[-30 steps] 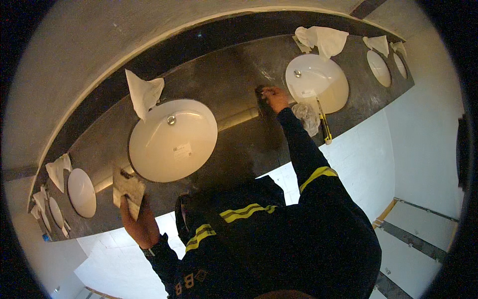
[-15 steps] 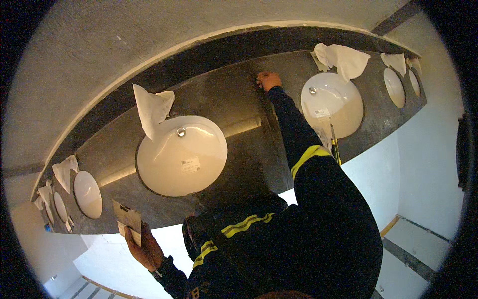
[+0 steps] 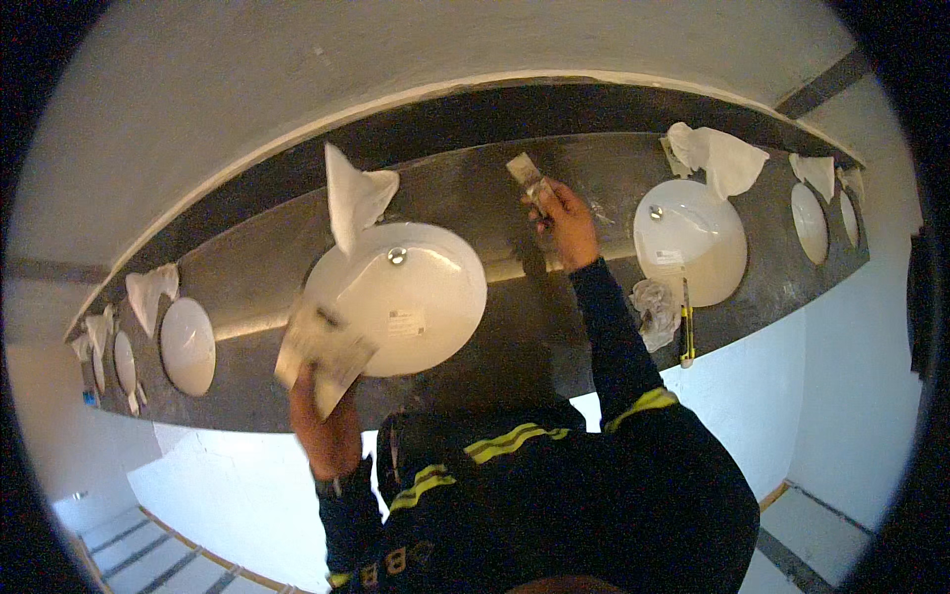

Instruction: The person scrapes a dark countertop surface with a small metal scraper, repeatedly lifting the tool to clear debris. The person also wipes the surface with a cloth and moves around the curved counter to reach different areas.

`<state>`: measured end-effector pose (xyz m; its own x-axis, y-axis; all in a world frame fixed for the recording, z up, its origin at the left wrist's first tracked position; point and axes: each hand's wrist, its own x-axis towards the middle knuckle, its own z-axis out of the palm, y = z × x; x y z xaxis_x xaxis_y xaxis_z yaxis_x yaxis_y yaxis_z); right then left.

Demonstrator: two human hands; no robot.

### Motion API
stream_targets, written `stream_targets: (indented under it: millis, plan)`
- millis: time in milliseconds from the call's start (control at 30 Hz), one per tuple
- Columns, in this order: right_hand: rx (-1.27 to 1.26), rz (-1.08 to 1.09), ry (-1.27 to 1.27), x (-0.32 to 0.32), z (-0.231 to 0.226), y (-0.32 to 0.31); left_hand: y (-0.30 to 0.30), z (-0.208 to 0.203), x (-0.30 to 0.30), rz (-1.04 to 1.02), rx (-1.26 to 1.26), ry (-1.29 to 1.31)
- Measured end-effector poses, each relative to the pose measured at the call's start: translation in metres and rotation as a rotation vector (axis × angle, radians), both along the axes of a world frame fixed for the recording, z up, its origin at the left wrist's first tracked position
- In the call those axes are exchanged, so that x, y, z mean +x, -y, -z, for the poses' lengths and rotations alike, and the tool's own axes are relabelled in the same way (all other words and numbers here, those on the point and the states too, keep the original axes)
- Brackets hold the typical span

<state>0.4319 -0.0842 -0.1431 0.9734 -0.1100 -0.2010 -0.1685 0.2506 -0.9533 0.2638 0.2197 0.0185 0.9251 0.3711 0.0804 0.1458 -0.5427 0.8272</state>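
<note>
My right hand (image 3: 564, 228) is raised over the dark countertop (image 3: 584, 327), between two basins, with its fingers closed around a small flat scraper (image 3: 522, 168). The scraper's pale, square end points toward the wall. In my left hand (image 3: 327, 431) is a thin, pale, flat plate (image 3: 327, 342) with a dark smear on it, blurred by motion. That plate overlaps the near left side of the white oval basin (image 3: 450, 287).
White wraps (image 3: 356, 198) stand behind the basins. A second large basin (image 3: 708, 247) lies to the right, with crumpled clear plastic (image 3: 655, 312) and a yellow-black utility knife (image 3: 687, 342) beside it. More basins (image 3: 188, 346) line both ends. A curved wall (image 3: 475, 40) rises behind.
My right hand has drawn back from the far part of the countertop, bringing the scraper into view. My left hand has moved up and right with the plate, over the basin's edge.
</note>
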Motion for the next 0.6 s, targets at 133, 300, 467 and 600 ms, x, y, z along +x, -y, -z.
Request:
stream_targets:
  millis: [133,300,467,600]
  plan:
    - [0.216,0.010,0.036,-0.071,-0.088,-0.073,0.026,-0.019,0.019,0.209,-0.111,0.076]
    - [0.316,-0.004,0.171,-0.150,-0.163,-0.137,0.024,-0.040,0.000,0.222,-1.137,0.026]
    - [-0.124,-0.213,0.392,-0.196,-0.180,-0.164,-0.012,-0.051,-0.033,0.259,-1.368,0.007]
    - [-0.422,-0.288,0.603,-0.212,-0.179,-0.177,-0.052,-0.054,-0.061,0.306,-1.379,0.001]
